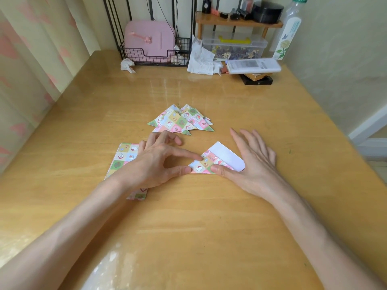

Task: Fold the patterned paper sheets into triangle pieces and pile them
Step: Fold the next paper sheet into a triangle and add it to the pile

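1. Patterned paper sheets, unfolded squares in pastel checks, lie stacked on the glossy yellow wooden table, at about 9 o'clock from the piece being worked. The left wrist covers much of the stack, so the number of sheets cannot be told.
2. The left hand is not clenched. Its index fingertip and thumb tip bear down on the left corner of the piece, and the other fingers hang loosely bent above the table. Whether it pinches the corner or only presses it is hard to say.
3. Finished patterned paper triangles sit in a loose, fanned pile at 12 o'clock from the hands. Their overlap hides the count.
4. The half-folded patterned sheet lies between the hands, with a white underside flap showing at its 1 o'clock side. The step in hand looks like setting a crease along the near edge.
5. The right hand lies flat with its fingers spread. Its thumb presses the near fold and its palm hides the sheet's right end.
6. The next move probably calls for folding the white flap in to close the triangle, with the edges kept aligned.
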